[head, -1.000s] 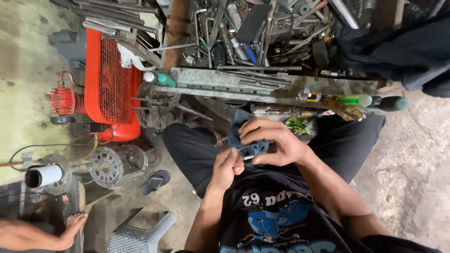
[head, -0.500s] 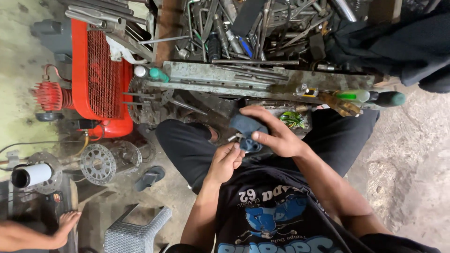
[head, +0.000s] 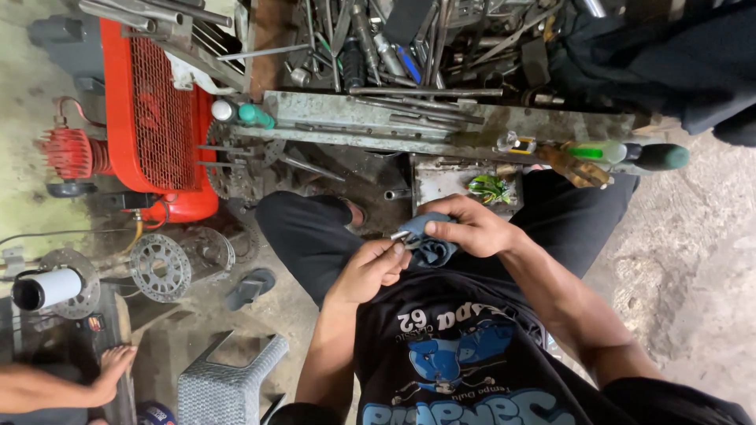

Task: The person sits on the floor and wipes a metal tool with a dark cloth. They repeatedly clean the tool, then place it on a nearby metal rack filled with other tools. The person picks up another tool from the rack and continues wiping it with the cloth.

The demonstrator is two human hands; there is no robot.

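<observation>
A small metal part (head: 398,234) was pinched in the left hand (head: 368,271); a blue rag (head: 429,250) was bunched around it by the right hand (head: 472,228), over the lap. Rag judged soft, light; part stiff, likely greasy — best gripped at its bare end. Setting: cluttered tool bench (head: 441,126), red compressor (head: 153,118), concrete floor (head: 693,236).

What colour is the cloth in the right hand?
Dark blue; the cloth shows in the head view, bunched in the right hand.
</observation>
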